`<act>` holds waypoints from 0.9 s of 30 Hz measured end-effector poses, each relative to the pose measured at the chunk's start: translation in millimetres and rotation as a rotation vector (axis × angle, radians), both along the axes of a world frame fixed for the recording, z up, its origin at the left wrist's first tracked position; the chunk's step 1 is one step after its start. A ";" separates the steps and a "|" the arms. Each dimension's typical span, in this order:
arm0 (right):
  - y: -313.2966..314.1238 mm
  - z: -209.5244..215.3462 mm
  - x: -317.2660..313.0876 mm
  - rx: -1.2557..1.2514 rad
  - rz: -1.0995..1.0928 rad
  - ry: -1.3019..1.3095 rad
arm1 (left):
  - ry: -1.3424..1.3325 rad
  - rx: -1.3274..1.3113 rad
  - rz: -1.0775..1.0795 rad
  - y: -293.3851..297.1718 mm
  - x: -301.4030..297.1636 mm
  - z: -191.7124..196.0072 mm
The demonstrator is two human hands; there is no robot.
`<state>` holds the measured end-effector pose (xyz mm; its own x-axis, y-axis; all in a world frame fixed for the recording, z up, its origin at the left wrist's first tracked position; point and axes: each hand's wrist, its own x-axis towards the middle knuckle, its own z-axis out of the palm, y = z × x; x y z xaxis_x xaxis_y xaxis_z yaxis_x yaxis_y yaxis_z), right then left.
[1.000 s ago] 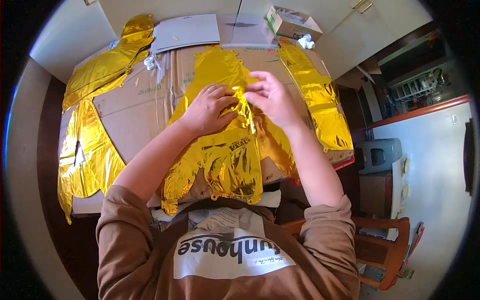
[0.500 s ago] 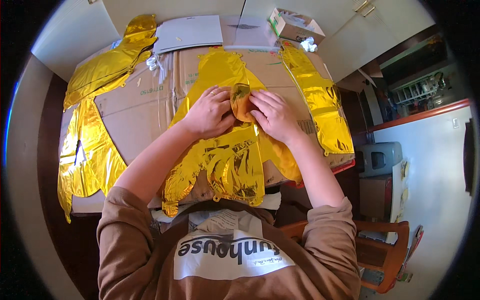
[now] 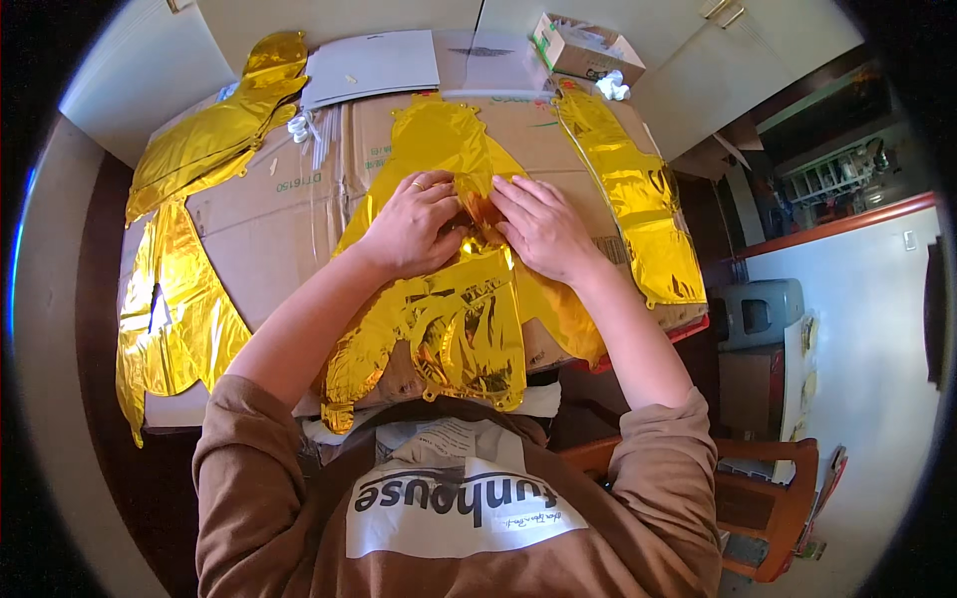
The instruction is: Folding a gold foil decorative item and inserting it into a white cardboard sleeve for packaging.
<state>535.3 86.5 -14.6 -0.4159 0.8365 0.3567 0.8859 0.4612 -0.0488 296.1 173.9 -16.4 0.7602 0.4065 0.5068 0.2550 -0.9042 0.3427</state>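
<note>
A shiny gold foil balloon point(image 3: 469, 339), flat and uninflated, lies in front of me on the cardboard, its lower end wide and crinkled. My left hand point(image 3: 414, 227) is closed on the foil at its middle, fingers curled and thumb bent inward. Opposite it, my right hand point(image 3: 543, 227) grips the same foil, its fingers long and close together with the thumb below. Between the hands a narrow crease of foil shows; the fingertips partly hide it. Beneath and beyond lies more gold foil point(image 3: 439, 135), reaching toward the far edge.
Other flat gold foil pieces lie at the left point(image 3: 179, 299) and right point(image 3: 648, 219) on the cardboard point(image 3: 264, 219). At the back are white sheets point(image 3: 374, 65), an open carton point(image 3: 588, 50) and a crumpled white tissue point(image 3: 611, 86). A wooden chair point(image 3: 788, 508) stands at my right.
The foil flap that stood up between my hands has sunk down and narrowed into a crease. Both hands stay at nearly the same place; the right one has shifted slightly left.
</note>
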 end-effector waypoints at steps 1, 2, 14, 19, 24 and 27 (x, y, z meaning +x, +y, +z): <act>0.3 0.0 0.2 0.000 -0.001 -0.009 | 0.005 -0.004 0.007 -0.8 -0.4 0.3; 0.3 -0.1 0.6 -0.001 -0.002 -0.018 | 0.024 -0.007 0.018 -1.8 -0.7 1.4; -0.1 -2.9 0.9 -0.011 -0.009 -0.018 | 0.037 -0.036 0.038 -1.4 -2.6 2.0; 0.2 2.7 -0.9 -0.002 -0.006 -0.015 | 0.033 -0.026 0.034 -0.6 -2.6 -1.9; 2.6 0.8 1.3 -0.019 0.000 -0.016 | 0.027 -0.009 0.032 -2.8 -2.0 1.4; 2.7 -1.1 1.2 -0.002 0.008 -0.022 | -0.145 -0.041 0.048 0.0 -1.5 2.8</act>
